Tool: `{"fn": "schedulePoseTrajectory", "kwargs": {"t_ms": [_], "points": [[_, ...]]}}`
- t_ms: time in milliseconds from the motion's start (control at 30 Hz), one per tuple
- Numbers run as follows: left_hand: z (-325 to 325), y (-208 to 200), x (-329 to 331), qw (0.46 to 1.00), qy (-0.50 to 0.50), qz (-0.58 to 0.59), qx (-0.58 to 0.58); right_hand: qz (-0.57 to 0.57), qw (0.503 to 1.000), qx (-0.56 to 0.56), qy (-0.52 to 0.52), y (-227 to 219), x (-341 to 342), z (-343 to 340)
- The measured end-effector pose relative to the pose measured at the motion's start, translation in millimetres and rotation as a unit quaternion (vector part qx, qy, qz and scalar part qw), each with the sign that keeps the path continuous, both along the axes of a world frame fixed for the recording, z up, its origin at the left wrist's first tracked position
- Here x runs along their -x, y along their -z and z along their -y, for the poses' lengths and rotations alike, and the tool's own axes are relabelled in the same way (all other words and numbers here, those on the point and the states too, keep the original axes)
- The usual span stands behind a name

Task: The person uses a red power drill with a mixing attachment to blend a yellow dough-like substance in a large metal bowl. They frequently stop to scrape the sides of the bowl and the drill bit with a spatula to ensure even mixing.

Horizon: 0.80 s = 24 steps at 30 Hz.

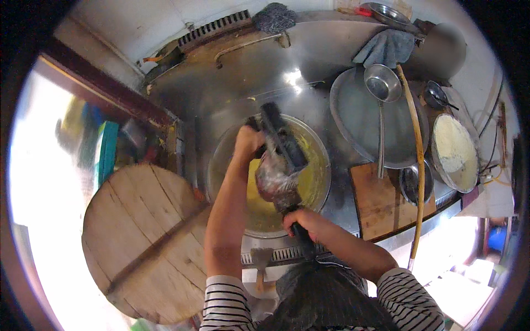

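A handheld power mixer (276, 174) with a black bar-shaped front and a dusty, plastic-looking wrap round its body is held over a wide metal pot (329, 179). Yellow batter-like mixture (253, 193) coats the inside of the pot. At the far left of the tool, my left hand (251, 140) is closed round its front handle, with the fingers partly hidden. My right hand (302, 222) wraps round the black rear grip, nearer my body. The tool's lower end is hidden behind its body.
A round wooden lid (149, 237) stands at the left. To the right are a large basin of cloudy liquid (337, 99), a long-handled ladle (381, 127), a wooden stick (418, 143), a cutting board (372, 204) and a bowl of pale flour-like powder (452, 143). A tap (243, 47) reaches over the back.
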State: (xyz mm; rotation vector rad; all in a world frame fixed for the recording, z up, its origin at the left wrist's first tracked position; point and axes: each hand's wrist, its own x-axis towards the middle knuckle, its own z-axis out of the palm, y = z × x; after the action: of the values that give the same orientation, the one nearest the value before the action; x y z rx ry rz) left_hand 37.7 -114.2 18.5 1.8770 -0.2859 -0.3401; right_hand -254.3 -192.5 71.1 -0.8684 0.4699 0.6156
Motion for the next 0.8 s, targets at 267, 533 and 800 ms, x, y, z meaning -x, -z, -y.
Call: {"fn": "schedulePoseTrajectory", "kwargs": {"t_ms": [267,533,800], "points": [[-71,-37,10,0.984,-0.168,0.05,-0.042,0.067,0.984,0.152,-0.072,29,-48,-20],[-28,-72,24,0.994,-0.108,-0.025,-0.002,0.093,0.953,0.274,-0.091,18,-45,3],[26,-40,39,0.898,0.344,0.272,-0.029,-0.005,0.99,0.139,0.038,-12,20,18]]}}
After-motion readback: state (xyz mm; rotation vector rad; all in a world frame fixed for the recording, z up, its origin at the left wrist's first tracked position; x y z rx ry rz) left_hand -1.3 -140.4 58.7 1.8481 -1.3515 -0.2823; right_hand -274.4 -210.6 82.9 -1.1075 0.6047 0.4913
